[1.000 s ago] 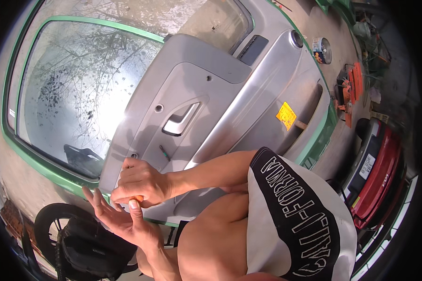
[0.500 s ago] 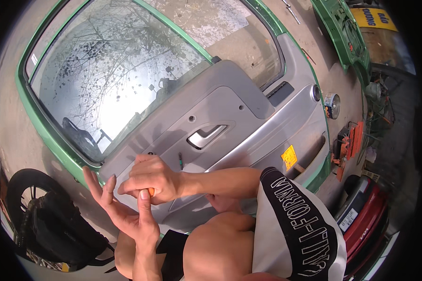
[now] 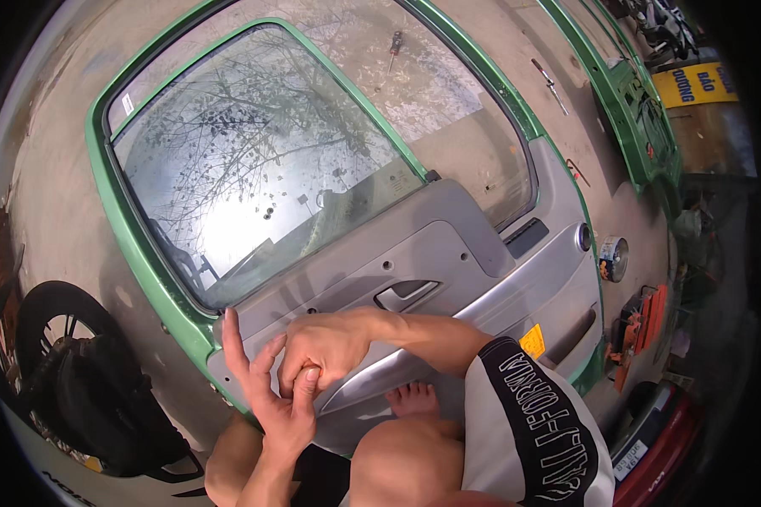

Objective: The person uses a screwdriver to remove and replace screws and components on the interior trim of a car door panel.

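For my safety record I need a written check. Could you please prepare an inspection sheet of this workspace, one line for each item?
Surface: sandy-grey floor, sunlit, with marks.
Job's things: green-framed car door, grey trim facing up, handle fitted.
Clutter: screwdriver on or beyond the window glass; metal tool, can and orange object to the door's right; yellow card on the door.
Hands: left hand has fingers extended, thumb against the right hand, which is curled; anything inside is hidden.
Cables: nothing seen.
Surroundings: black wheel at left; second green panel at upper right; red vehicle part at lower right.
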Available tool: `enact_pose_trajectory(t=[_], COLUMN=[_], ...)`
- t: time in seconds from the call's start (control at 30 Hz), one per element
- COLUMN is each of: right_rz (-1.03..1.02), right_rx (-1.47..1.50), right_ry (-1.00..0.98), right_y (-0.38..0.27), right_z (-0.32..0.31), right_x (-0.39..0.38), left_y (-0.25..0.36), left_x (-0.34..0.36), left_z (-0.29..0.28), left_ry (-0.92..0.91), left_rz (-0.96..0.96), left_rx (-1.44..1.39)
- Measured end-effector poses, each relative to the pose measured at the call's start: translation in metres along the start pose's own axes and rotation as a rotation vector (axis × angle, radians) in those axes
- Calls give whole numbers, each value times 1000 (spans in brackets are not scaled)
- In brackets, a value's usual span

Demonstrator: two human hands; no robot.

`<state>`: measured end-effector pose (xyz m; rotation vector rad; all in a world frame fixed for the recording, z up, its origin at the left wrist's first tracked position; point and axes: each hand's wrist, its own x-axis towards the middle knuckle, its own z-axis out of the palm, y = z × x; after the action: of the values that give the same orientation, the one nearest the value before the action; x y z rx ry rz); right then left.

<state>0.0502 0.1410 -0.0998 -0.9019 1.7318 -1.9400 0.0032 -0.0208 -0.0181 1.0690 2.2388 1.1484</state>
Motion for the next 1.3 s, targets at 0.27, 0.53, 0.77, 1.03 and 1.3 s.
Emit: enact_pose_trajectory(t=[0.27, 0.53, 0.77, 1.03, 1.3], right_rz=[-121, 161, -166, 335, -75], right_rx=[-325, 99, -615, -68, 93], right_ry=[1202, -515, 1580, -180, 224], right_y=[-1, 6, 18, -28, -5], right_z=[36, -43, 67, -53, -15], right_x=[6, 24, 18, 14, -17], left_y=[-1, -20, -7, -13, -19], left_x=[12, -2, 3, -5, -1], left_z=[3, -1, 9, 10, 4], left_ry=[67, 107, 5, -71, -89], left_rz=[105, 205, 175, -364, -343], left_rx=[148, 88, 131, -711, -553])
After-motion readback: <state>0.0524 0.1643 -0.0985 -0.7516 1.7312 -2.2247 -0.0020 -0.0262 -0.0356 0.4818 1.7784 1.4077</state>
